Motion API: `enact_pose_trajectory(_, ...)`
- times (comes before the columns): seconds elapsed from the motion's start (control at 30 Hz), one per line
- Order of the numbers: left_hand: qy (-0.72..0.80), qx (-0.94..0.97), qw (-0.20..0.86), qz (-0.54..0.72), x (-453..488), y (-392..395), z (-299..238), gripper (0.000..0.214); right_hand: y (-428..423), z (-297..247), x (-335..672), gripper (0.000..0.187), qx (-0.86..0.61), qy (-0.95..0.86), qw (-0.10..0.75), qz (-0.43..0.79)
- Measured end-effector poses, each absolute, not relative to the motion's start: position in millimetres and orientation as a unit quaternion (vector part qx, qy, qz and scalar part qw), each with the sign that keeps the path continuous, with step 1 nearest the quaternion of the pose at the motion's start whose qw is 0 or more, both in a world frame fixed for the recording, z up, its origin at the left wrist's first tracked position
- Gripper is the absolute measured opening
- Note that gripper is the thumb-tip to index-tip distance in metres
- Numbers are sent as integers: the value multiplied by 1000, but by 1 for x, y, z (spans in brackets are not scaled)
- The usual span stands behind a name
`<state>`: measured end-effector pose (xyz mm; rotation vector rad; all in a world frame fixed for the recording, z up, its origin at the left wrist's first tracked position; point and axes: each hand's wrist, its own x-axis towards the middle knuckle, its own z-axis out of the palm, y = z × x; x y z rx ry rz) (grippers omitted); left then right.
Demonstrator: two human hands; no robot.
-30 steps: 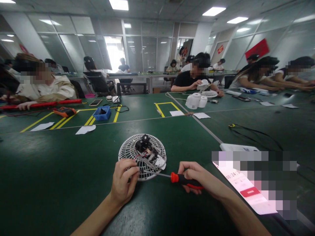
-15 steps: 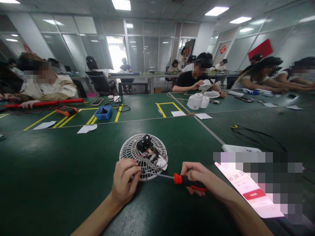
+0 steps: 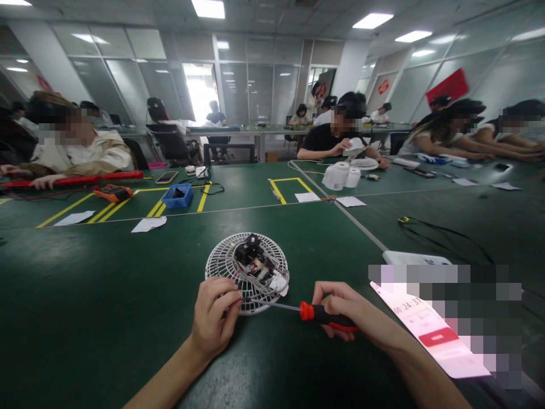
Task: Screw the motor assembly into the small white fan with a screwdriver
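Little has shifted since a second ago: both hands hold their places, screwdriver tip still at the grille's near rim. Left hand [image 3: 215, 318] has its fingers curled, fingertips pinching the near rim of the white fan grille [image 3: 221, 261], which lies flat on the green table [image 3: 106, 295]. Right hand [image 3: 344, 309] is closed around the red-and-black screwdriver [image 3: 315, 312], shaft lying low and pointing left. Black motor and wiring [image 3: 253, 261] sit at the grille's centre. Farther off is a blue tray [image 3: 177, 196]; beyond it, white fan parts [image 3: 340, 175] lie before a seated co-worker [image 3: 323, 139].
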<state>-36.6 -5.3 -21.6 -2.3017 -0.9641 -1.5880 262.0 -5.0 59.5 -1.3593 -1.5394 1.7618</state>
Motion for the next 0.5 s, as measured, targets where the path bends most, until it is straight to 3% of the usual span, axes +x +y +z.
enact_pose_trajectory(0.5,-346,-766,123,-527,-38,-6,-20,31,-4,65,275,17,-426,-656,257,567)
